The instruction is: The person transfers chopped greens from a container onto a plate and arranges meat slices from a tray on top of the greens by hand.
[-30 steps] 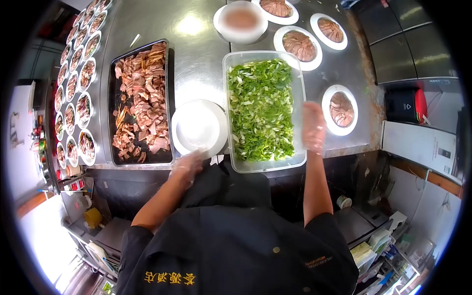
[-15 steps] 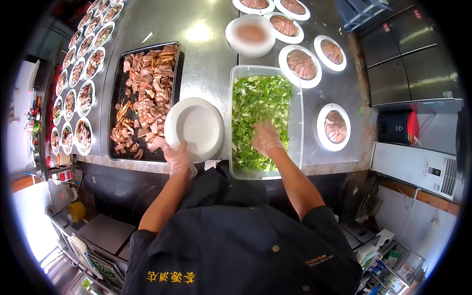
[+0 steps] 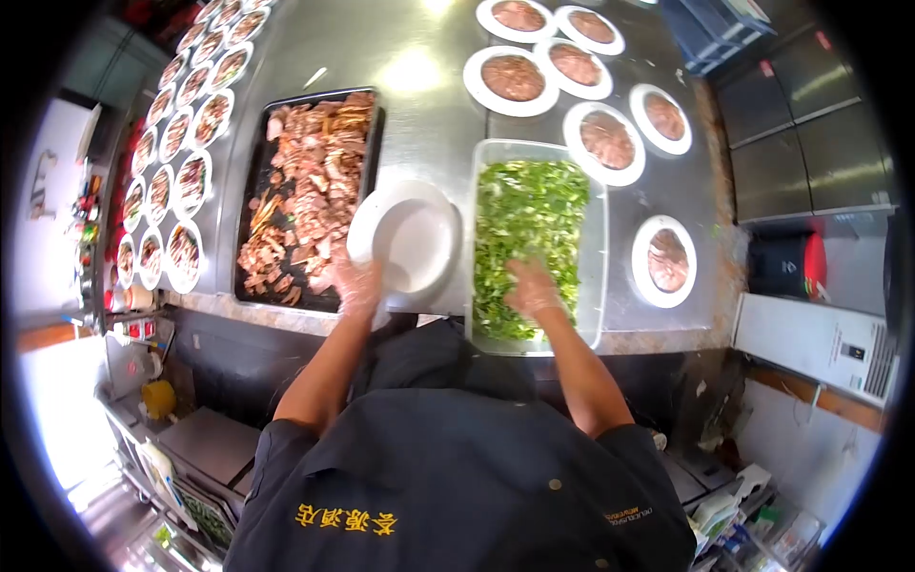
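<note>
My left hand (image 3: pixel 356 284), in a clear glove, is closed at the lower left rim of an empty white bowl (image 3: pixel 414 238). Left of it lies a black tray (image 3: pixel 253 176) of chopped cooked meat (image 3: pixel 319 181). My gloved right hand (image 3: pixel 534 289) reaches into the lower part of a clear plastic tub (image 3: pixel 597 229) and touches the chopped greens (image 3: pixel 534 205). Motion blurs its fingers, and whether they hold any greens is hidden.
White plates of sliced meat, one of them at the right (image 3: pixel 664 261), stand behind and beside the tub. Rows of small filled bowls (image 3: pixel 183 255) line the left side. A blue crate (image 3: pixel 710 33) is at the back right.
My right hand has moved from the tub's right side into the greens. My left hand has come up to the bowl's left rim. The whole view has shifted.
</note>
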### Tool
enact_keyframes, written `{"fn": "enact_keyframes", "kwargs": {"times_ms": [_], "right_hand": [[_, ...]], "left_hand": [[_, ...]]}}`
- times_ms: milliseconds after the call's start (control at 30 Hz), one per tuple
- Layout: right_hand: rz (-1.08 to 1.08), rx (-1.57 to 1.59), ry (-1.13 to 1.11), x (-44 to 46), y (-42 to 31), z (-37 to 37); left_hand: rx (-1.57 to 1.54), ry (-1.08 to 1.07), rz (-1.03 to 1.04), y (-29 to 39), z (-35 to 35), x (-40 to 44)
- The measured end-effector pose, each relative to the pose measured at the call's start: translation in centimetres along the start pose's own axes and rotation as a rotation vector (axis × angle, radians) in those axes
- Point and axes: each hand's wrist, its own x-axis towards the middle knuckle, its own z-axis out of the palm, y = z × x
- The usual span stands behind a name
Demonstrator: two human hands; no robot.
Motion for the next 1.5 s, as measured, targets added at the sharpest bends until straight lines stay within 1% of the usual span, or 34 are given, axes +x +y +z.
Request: {"fn": "enact_keyframes", "kwargs": {"times_ms": [33, 67, 100, 133, 167, 267, 300, 333, 400, 433, 467, 500, 533, 567, 600, 633, 667, 733, 767, 800, 867, 900, 933, 1000, 1100, 1200, 1233, 1300, 1333, 1367, 1400, 1433, 1467, 1500], "right_hand": [[0.037, 0.103, -0.002, -0.3, -0.2, -1.0], [0.077, 0.201, -0.004, -0.5, -0.5, -2.5], [0.058, 0.198, -0.01, 0.1, 0.1, -3.0], [0.056, 0.345, 0.048, 0.1, 0.8, -3.2], [0.064, 0.487, 0.105, 0.0, 1.4, -3.3], [0.171, 0.529, 0.13, 0.2, 2.2, -3.2], [0.182, 0.526, 0.134, 0.3, 2.3, -3.1], [0.163, 0.453, 0.187, 0.4, 2.4, -3.0], [0.125, 0.299, 0.285, 0.2, 1.8, -3.1], [0.175, 0.341, 0.26, 0.5, 1.3, -3.2], [0.189, 0.335, 0.266, -0.1, -0.3, -4.3], [0.296, 0.528, 0.275, -0.7, -2.3, -5.9], [0.401, 0.722, 0.282, -1.0, -3.7, -6.7], [0.347, 0.547, 0.391, -0.6, -2.2, -5.6], [0.354, 0.533, 0.404, -0.8, -3.6, -6.3], [0.335, 0.608, 0.437, -1.5, -5.0, -7.1], [0.288, 0.655, 0.475, -1.7, -7.0, -7.7], [0.247, 0.688, 0.518, -1.9, -11.6, -8.5], [0.257, 0.78, 0.487, -1.6, -14.6, -8.5], [0.273, 0.878, 0.455, -1.4, -17.2, -7.9], [0.214, 0.852, 0.313, 0.1, -21.0, -6.4], [0.172, 0.755, 0.329, 1.2, -22.0, -4.5], [0.129, 0.658, 0.342, 2.5, -22.2, -1.9], [0.018, 0.326, 0.355, 4.8, -22.6, 2.5], [0.031, 0.063, 0.285, 6.4, -23.3, 6.6], [0.004, 0.177, 0.402, 4.2, -23.1, 4.5], [-0.027, 0.14, 0.511, 3.3, -21.7, 3.9], [0.084, 0.303, 0.611, 1.1, -20.8, -0.4], [0.233, 0.186, 0.584, 0.6, -17.7, -1.6], [0.242, 0.153, 0.553, 0.1, -12.1, -1.1], [0.243, 0.152, 0.555, -0.4, -11.0, -1.7], [0.402, 0.033, 0.34, -1.0, -10.3, -2.1], [0.555, -0.086, 0.12, -1.7, -9.2, -2.6], [0.533, -0.052, 0.02, -1.8, -7.0, -1.3]], "left_hand": [[-0.076, -0.138, -0.304, -1.9, -0.1, 0.3], [-0.127, -0.057, -0.533, -1.8, 0.8, -0.7], [-0.382, 0.001, -0.662, -3.1, 2.1, -1.4], [-0.576, 0.041, -0.723, 2.0, 1.9, -2.7], [-0.604, -0.059, -1.009, -4.0, 2.7, -2.0], [-0.438, -0.155, -1.081, -1.3, 1.6, -3.1], [-0.309, -0.179, -1.064, -3.4, 1.7, -2.8], [-0.31, -0.19, -1.068, -5.6, 1.3, -2.5], [-0.38, -0.475, -1.019, -6.7, -0.2, -2.3], [-0.377, -0.49, -1.016, -7.2, -1.1, -1.9], [-0.311, -0.598, -0.985, -6.4, -2.3, -1.7], [-0.252, -0.703, -0.949, -5.5, -3.1, -1.3], [-0.26, -0.716, -0.952, -5.2, -3.9, -0.8], [-0.227, -0.817, -0.961, -5.0, -4.9, -0.1], [-0.199, -0.923, -0.963, -3.9, -5.6, 0.8], [-0.087, -0.964, -0.866, -2.6, -6.8, 1.5], [-0.1, -0.98, -0.859, -3.7, -7.3, 1.9], [-0.203, -0.933, -0.525, -6.4, -8.6, 2.5], [-0.264, -0.856, -0.486, -6.7, -9.6, 2.8], [-0.256, -0.873, -0.492, -6.6, -10.8, 3.6], [-0.341, -0.726, -0.419, -6.6, -12.3, 5.6], [-0.39, -0.737, -0.508, -7.0, -12.7, 6.4], [-0.4, -0.745, -0.51, -7.8, -12.8, 7.0], [-0.336, -0.603, -0.391, -9.2, -13.7, 8.1], [-0.419, -0.553, -0.388, -9.8, -16.0, 10.4], [-0.497, -0.501, -0.319, -8.9, -17.3, 10.8], [-0.375, -0.462, -0.293, -9.5, -17.9, 10.9], [-0.244, -0.417, -0.261, -10.6, -19.2, 10.8], [-0.244, -0.416, -0.262, -10.8, -19.1, 10.3], [-0.24, -0.435, -0.27, -10.9, -18.9, 9.8], [-0.235, -0.455, -0.279, -10.9, -18.6, 9.4], [-0.214, -0.494, -0.173, -9.6, -18.2, 8.9], [-0.215, -0.496, -0.175, -7.5, -17.7, 8.2], [-0.19, -0.591, -0.091, -5.2, -17.2, 7.7]]}}
